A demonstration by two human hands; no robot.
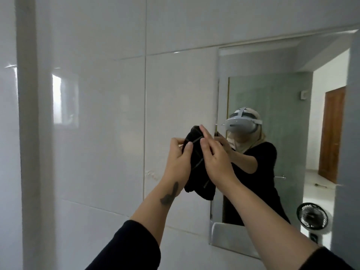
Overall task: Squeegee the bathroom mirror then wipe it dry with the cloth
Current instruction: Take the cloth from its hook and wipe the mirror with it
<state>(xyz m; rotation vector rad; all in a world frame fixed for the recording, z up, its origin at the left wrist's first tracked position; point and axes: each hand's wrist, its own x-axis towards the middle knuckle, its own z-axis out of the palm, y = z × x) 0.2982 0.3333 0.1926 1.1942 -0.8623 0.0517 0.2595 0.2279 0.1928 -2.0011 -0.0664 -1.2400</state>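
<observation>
A black cloth (197, 172) with thin grey stripes hangs bunched between both my hands, just left of the mirror's left edge. My left hand (180, 156) pinches its upper left part. My right hand (214, 154) grips it from the right, fingers stretched over the top. The bathroom mirror (282, 90) fills the right side of the view on the white tiled wall and reflects a person in black with a headset. No squeegee is in view.
White glossy wall tiles (97, 114) cover the left and centre. A white vertical pipe or post (29, 133) runs down the far left. The mirror reflects a doorway, a wooden door and a small black fan (311, 216).
</observation>
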